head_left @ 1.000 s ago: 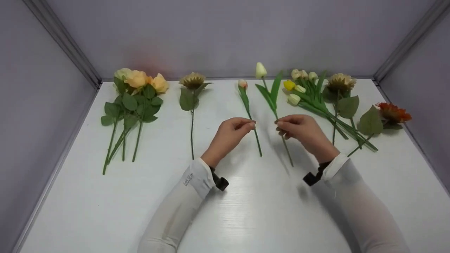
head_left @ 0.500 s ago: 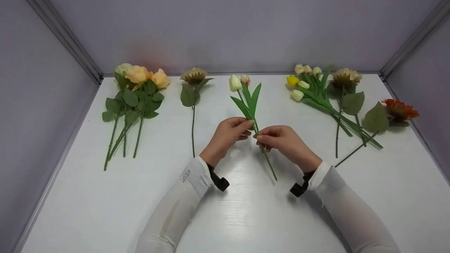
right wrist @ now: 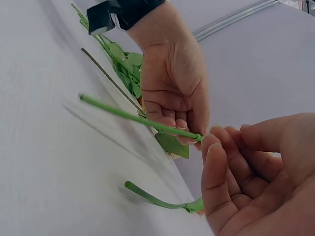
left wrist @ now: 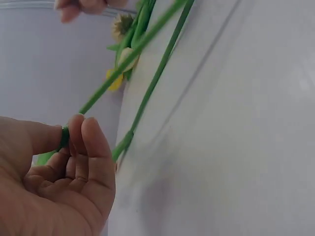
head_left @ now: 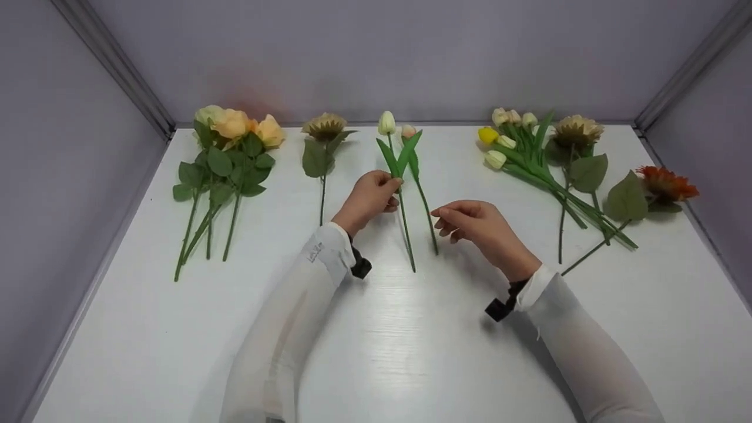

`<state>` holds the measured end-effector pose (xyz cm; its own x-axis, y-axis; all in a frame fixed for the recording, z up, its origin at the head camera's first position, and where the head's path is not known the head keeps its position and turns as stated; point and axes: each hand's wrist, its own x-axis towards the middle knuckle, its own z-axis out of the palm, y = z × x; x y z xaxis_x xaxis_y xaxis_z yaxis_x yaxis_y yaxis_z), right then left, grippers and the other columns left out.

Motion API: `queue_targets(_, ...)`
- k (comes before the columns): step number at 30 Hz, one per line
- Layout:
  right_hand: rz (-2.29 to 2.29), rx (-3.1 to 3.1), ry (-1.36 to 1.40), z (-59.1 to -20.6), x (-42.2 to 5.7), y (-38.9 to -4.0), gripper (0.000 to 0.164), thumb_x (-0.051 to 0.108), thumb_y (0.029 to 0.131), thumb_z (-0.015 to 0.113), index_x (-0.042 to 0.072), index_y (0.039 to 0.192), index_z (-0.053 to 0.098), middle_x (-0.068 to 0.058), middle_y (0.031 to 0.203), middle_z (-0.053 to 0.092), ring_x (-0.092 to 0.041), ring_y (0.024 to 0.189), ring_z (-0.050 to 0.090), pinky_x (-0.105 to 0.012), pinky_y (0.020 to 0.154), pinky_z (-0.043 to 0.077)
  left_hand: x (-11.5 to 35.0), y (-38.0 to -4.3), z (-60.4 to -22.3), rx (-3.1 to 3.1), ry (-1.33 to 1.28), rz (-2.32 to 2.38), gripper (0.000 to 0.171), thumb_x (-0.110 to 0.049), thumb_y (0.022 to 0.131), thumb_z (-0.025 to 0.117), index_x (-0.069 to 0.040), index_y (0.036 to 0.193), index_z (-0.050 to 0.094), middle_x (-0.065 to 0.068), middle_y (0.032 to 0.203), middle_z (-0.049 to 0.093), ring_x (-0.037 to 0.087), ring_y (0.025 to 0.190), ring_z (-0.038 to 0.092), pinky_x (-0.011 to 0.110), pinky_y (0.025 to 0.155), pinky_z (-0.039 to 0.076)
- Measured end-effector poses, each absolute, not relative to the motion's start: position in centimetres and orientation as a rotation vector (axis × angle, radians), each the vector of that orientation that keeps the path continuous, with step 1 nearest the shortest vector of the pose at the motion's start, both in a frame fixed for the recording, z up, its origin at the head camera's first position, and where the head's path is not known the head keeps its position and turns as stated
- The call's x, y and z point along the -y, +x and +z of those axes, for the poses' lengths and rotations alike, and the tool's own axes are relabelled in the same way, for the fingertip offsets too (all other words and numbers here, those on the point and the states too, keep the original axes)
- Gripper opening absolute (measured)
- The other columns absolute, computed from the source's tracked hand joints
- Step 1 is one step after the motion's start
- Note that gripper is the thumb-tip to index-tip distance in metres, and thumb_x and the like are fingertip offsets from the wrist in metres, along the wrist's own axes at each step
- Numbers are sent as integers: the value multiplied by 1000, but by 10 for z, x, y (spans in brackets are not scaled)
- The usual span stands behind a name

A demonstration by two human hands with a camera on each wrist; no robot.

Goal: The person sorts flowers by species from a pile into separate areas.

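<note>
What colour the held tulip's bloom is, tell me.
The tulip bloom is creamy white; the head view shows it best.

Subdued, fairly even light reaches the desk point(head_left: 352, 329) from overhead, and I note a pale glare patch at its near centre. The walls point(head_left: 376, 59) read dim grey. Soft shadow lies beneath the right sleeve point(head_left: 599, 346). Wrist views are hazy, stems point(left wrist: 161, 64) casting faint lines; a metal rail point(right wrist: 236, 19) bows near the edge.
</note>
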<state>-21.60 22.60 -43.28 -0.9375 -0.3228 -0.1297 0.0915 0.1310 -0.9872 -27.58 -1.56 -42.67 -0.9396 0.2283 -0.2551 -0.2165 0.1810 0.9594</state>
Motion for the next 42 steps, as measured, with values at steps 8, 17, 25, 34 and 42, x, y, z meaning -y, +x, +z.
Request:
queue_targets(8, -1917, -2087, -208, -435, -236, -219, 50, 34, 100, 69, -9, 125, 65, -15, 103, 70, -24, 91, 68, -32, 76, 57, -3, -307, -442, -2237, -100, 1652, 35, -21, 110, 48, 0, 139, 51, 13, 109, 59, 17, 81, 59, 32, 75, 55)
queue_targets(17, -1952, -2071, -186, -430, -239, -220, 41, 32, 100, 70, -3, 120, 70, -15, 102, 71, -23, 90, 68, -32, 74, 57, -21, -322, -452, -2457, -201, 1625, 36, -14, 106, 53, 0, 139, 49, 13, 108, 64, 15, 69, 66, 28, 66, 58)
queue_targets(25, -1949, -2087, -180, -432, -242, -221, 45, 33, 100, 70, -6, 121, 69, -15, 101, 71, -23, 90, 68, -32, 74, 57, -29, -321, -454, -2650, -47, 1384, 21, -15, 103, 60, -2, 119, 57, 9, 93, 65, 15, 69, 63, 28, 66, 53)
queue_targets(34, -1908, -2131, -192, -434, -244, -224, 46, 33, 101, 69, -7, 123, 68, -15, 101, 71, -23, 90, 68, -32, 75, 57, -23, -319, -446, -2674, 21, 1206, 34, -31, 105, 61, -2, 125, 60, 8, 100, 67, 14, 68, 63, 29, 67, 52)
queue_targets(42, -1848, -2288, -143, -434, -277, -233, 50, 39, 101, 66, -4, 126, 68, -16, 109, 71, -24, 95, 67, -31, 79, 58, -1, -303, -430, -2722, 171, 1141, 60, -44, 106, 54, -4, 151, 46, 9, 126, 63, 19, 99, 66, 36, 85, 54)
